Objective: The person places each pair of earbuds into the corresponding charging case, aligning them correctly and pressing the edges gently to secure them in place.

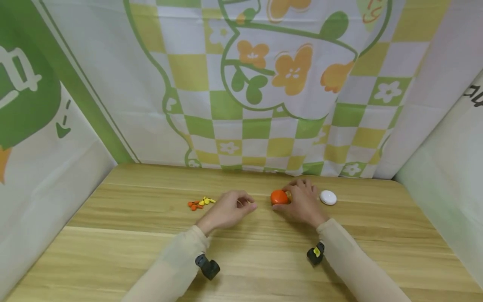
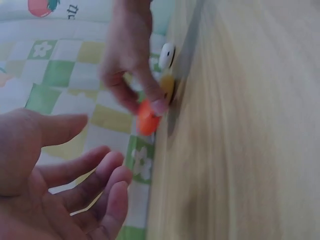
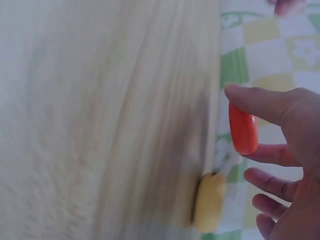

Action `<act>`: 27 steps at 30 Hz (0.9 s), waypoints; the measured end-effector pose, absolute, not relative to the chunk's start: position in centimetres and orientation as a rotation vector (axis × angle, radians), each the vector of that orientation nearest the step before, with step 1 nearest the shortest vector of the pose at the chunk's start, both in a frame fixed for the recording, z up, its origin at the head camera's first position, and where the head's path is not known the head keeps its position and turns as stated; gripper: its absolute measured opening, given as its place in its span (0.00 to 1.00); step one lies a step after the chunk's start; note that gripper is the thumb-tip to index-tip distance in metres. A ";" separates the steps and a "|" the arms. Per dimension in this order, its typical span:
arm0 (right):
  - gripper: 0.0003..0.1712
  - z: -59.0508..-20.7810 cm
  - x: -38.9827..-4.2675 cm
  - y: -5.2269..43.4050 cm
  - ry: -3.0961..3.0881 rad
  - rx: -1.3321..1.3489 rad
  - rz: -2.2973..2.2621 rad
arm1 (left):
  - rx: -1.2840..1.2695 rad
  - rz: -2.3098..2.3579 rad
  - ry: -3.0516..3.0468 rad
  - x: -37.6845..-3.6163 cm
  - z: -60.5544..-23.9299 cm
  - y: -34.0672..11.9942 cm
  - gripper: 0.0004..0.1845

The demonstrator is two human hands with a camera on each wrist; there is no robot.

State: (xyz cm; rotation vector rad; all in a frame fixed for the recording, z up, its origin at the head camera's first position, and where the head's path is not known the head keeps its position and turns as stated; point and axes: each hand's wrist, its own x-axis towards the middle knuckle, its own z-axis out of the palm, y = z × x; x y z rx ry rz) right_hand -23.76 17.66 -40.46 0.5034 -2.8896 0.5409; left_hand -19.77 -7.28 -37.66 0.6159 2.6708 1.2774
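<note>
**Right hand pinched one red case while the left hand lay relaxed**

The right hand (image 1: pixel 303 202) reached in from five o'clock, thumb and finger closed around the red case (image 1: pixel 279 197). The left hand (image 1: pixel 228 209) came from seven o'clock, palm partly up, thumb apart from loosely bent fingers, gripping nothing.

A gap of wood separated the left fingertips from the red case, which sat towards three o'clock of them. The table (image 1: pixel 241 256) met the checked cloth (image 1: pixel 256 147) at its twelve o'clock edge, near both hands; more wood stretched towards six.

Three cases showed: the red; one yellow case (image 3: pixel 210 202), partly behind the right hand in the head view; one white case (image 1: pixel 328 197) at three o'clock from that hand. Four earbuds (image 1: pixel 201 203), seemingly two orange and two yellow, lay at nine o'clock from the left hand.
</note>
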 end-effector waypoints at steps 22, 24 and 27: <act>0.34 -38.2 -18.4 15.3 -2.475 0.878 0.648 | 0.677 1.520 2.413 -19.4 -38.2 -6.0 0.13; 0.35 -38.3 -18.4 15.3 -2.472 0.883 0.654 | 0.666 1.542 2.400 -19.3 -38.2 -6.0 0.12; 0.38 -38.4 -18.5 15.3 -2.474 0.884 0.671 | 0.646 1.575 2.378 -19.2 -38.2 -6.1 0.12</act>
